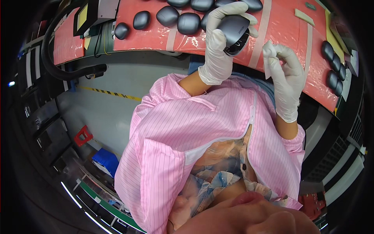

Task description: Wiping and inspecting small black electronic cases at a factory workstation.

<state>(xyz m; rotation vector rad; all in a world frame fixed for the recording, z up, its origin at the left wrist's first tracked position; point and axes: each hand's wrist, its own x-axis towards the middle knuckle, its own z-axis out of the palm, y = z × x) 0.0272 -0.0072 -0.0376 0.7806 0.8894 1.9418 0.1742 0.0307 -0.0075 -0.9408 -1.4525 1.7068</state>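
In my gloved left hand [215, 58], a glossy dark grey earbud case [235, 29] is gripped between thumb and fingers, above the table's near edge. Its rounded outer shell faces up, and a shiny black part shows at its lower side. To the right of it, my gloved right hand [287, 76] pinches a small folded white cloth [269, 50] between thumb and fingertips. The cloth is apart from the case. Several similar grey cases [189, 23] lie on the table just left of and behind my left hand.
A pink-red mat [288, 33] covers the table, with pale strips across it. More dark cases [334, 64] stand grouped at the right edge. A cream strip [304, 17] lies at the back right. On the left are a black flexible hose [46, 50] and a boxy device [105, 9].
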